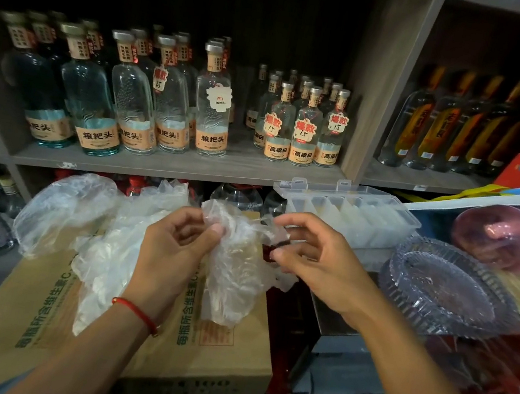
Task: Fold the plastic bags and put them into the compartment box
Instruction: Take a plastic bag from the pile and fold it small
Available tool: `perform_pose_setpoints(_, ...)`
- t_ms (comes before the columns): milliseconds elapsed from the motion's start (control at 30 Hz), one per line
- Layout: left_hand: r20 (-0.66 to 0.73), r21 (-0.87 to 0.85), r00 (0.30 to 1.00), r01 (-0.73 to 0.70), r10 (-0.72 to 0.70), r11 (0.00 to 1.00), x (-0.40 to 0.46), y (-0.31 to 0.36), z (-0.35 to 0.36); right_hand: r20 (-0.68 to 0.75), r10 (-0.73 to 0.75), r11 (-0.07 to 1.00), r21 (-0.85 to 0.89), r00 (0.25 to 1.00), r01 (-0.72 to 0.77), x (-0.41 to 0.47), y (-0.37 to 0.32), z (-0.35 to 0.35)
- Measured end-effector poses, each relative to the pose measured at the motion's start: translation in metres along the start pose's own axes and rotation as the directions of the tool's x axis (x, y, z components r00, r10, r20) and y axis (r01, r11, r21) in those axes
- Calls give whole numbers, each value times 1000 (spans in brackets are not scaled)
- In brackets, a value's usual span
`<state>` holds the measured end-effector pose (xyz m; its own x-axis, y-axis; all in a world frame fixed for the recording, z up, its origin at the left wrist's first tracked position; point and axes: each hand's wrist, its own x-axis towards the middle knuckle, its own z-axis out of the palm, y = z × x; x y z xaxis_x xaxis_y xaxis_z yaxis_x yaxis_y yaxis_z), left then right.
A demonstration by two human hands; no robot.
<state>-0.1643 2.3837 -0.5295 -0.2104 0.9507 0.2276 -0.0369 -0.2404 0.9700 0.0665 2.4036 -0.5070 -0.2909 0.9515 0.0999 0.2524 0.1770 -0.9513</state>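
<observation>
Plastic bag [234,270] held up over cardboard box [195,352]; left hand [177,245] and right hand [313,262] each pinch its top edge. Compartment box [351,210] open behind, right.

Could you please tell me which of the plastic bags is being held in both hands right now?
The crumpled clear bag in the middle, pinched by the left hand and right hand. The other bags lie loose on the cardboard box, untouched.
</observation>
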Motion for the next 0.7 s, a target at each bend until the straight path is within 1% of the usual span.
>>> perform_pose_setpoints(100, -3, -51, 1000, 28, -28, 998, 1, 1, -1, -84, -43, 995, -98, 996, 35, 4, 0, 0)
perform_pose_setpoints(200, -38, -95, 992, 120, -124, 988, 6, 1, -9, -113, -67, 983, -177, 991, 46, 4, 2, -12)
perform_pose_setpoints(300, -70, -152, 972, 210, -222, 966, 12, 0, -18, -121, -62, 985, -170, 991, 41, 1, 3, -24)
perform_pose_setpoints(367, -83, -151, 967, 226, -241, 962, 15, -1, -22, -110, -57, 990, -134, 992, 42, -1, 3, -29)
perform_pose_setpoints(433, -39, -138, 968, 242, -250, 960, 15, -1, -21, -91, -45, 994, -101, 995, 36, -3, 3, -32)
perform_pose_setpoints(467, 11, -125, 963, 267, -268, 955, 14, -2, -19, -85, -44, 995, -97, 995, 36, -4, 4, -33)
perform_pose_setpoints(533, 126, -4, 946, 301, -298, 954, 10, -6, -16, -86, -38, 995, -91, 996, 30, -5, 5, -33)
perform_pose_setpoints(600, 195, 129, 938, 264, -285, 956, 5, -9, -12, -95, -28, 996, -84, 995, 20, -6, 5, -33)
perform_pose_setpoints(633, 208, 153, 943, 230, -259, 961, 3, -9, -11, -97, -23, 996, -84, 995, 15, -7, 6, -33)
perform_pose_setpoints(700, 206, 135, 959, 168, -194, 976, 2, -8, -7, -85, -20, 997, -78, 996, 13, -7, 6, -34)
